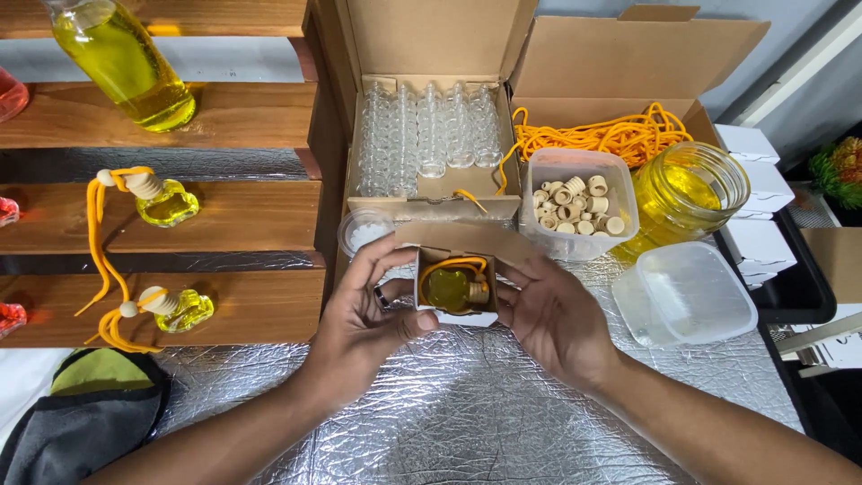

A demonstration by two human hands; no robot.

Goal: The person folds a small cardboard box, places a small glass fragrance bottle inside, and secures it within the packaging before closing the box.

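At the frame's centre, above the foil worktop (467, 413), both hands, left (364, 314) and right (552, 314), pinch an open little box (453, 314) holding a small yellow bottle (449, 289); it looks light, crushable, best gripped by its side walls.

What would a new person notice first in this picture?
Probably the small open box at the centre, held between the left hand and the right hand; a little yellow bottle with an orange cord lies inside. Behind it, a jar of yellow liquid stands at the right.
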